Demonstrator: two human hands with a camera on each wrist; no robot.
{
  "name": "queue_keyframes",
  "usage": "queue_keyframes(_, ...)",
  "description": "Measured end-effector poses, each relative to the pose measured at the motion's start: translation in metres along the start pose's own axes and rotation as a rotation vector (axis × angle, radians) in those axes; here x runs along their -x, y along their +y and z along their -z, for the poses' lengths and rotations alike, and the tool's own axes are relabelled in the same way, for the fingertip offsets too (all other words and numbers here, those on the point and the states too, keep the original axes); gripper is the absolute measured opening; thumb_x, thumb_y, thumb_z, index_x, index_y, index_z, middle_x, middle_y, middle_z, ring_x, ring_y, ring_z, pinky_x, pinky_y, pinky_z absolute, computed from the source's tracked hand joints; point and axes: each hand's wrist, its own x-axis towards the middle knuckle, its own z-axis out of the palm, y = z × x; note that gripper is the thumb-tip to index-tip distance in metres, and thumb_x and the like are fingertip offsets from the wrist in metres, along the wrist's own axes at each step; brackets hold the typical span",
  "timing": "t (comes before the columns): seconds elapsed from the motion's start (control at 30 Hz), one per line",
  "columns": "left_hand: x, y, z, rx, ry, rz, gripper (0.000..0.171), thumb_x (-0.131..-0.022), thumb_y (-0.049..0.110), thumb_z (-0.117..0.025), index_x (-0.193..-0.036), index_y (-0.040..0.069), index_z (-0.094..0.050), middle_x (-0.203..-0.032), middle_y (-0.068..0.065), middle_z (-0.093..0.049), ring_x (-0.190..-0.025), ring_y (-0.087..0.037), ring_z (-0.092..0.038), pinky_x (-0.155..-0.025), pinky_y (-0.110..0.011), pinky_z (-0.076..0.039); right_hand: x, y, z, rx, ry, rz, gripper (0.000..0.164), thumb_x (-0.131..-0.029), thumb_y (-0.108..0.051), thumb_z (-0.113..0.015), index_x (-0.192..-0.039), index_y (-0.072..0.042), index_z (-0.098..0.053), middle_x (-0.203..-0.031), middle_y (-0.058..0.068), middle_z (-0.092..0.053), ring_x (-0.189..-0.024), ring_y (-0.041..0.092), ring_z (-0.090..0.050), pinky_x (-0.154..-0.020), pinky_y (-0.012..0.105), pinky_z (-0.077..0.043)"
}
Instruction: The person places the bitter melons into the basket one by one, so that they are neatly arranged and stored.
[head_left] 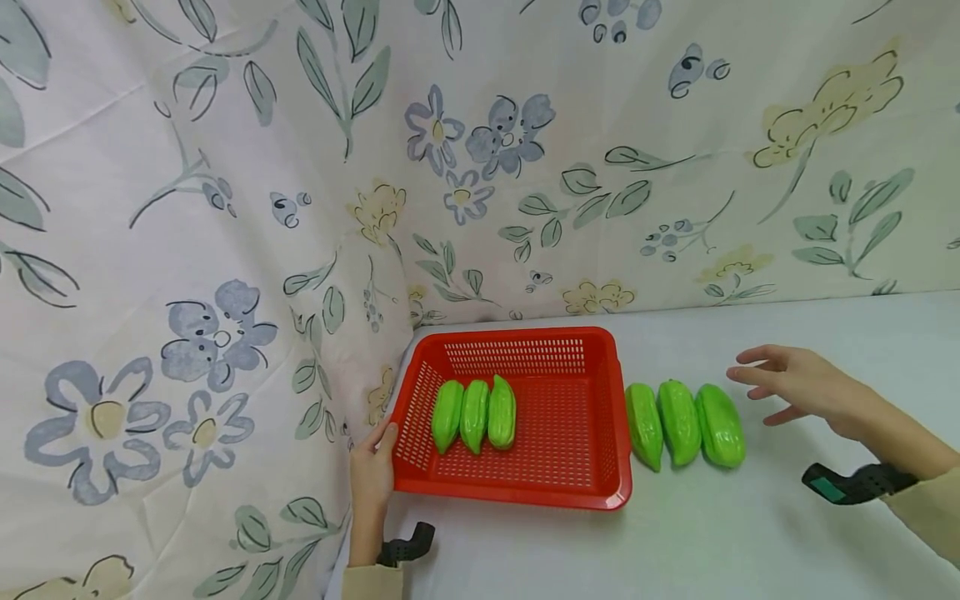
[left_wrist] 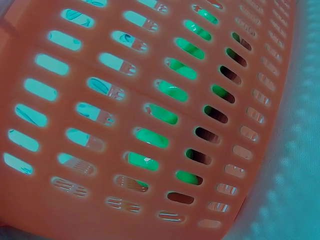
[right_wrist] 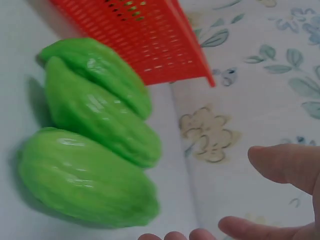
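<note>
Left hand (head_left: 372, 462): grips the left rim of one red basket (head_left: 510, 497); right hand (head_left: 813, 387): fingers loosely parted, near three green fruits (head_left: 679, 423) that lie on the white table (head_left: 712, 542), right of the basket. Three matching fruits (head_left: 474, 417) lie inside, left of centre; floral cloth (head_left: 600, 242) hangs behind.

No readable text or numbers

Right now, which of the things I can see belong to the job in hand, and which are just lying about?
Probably part of the job:
red basket, its rim held by the left hand
three green fruits inside
three green fruits outside, near the right hand

Seemingly just surroundings:
flowered cloth
white table
black wrist straps
</note>
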Motion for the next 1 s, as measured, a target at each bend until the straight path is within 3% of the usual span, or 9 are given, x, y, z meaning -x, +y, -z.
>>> queue_keyframes(0.33,-0.002,-0.002,-0.001,-0.002,-0.009,0.01,0.058,-0.106,0.051,-0.053,-0.152,0.016,-0.055,-0.124,-0.022,-0.069,-0.082,-0.023,-0.07,-0.066,-0.026,-0.06,-0.008,0.022,-0.023,0.01,-0.019,-0.041,0.079,-0.107,-0.043,-0.056,-0.153,0.014,-0.028,-0.141,0.044,-0.044,-0.114,0.044,-0.062,-0.077,0.045,-0.064)
queue_keyframes(0.8,-0.001,-0.001,-0.001,0.01,-0.009,0.015,0.056,-0.106,0.049,-0.054,-0.152,0.016,-0.056,-0.119,-0.023,-0.069,-0.078,-0.023,-0.071,-0.064,-0.028,-0.06,-0.014,0.028,-0.045,0.015,0.011,-0.04,0.081,-0.104,-0.042,-0.062,-0.156,0.01,-0.026,-0.141,0.046,-0.04,-0.114,0.051,-0.061,-0.074,0.045,-0.064)
queue_keyframes(1.0,-0.001,-0.002,0.001,0.012,-0.021,0.031,0.058,-0.106,0.05,-0.054,-0.153,0.017,-0.055,-0.119,-0.023,-0.069,-0.078,-0.023,-0.072,-0.064,-0.028,-0.061,-0.014,0.031,-0.051,0.038,0.022,-0.024,0.082,-0.103,-0.042,-0.065,-0.156,0.008,-0.029,-0.141,0.047,-0.04,-0.108,0.044,-0.065,-0.071,0.043,-0.064)
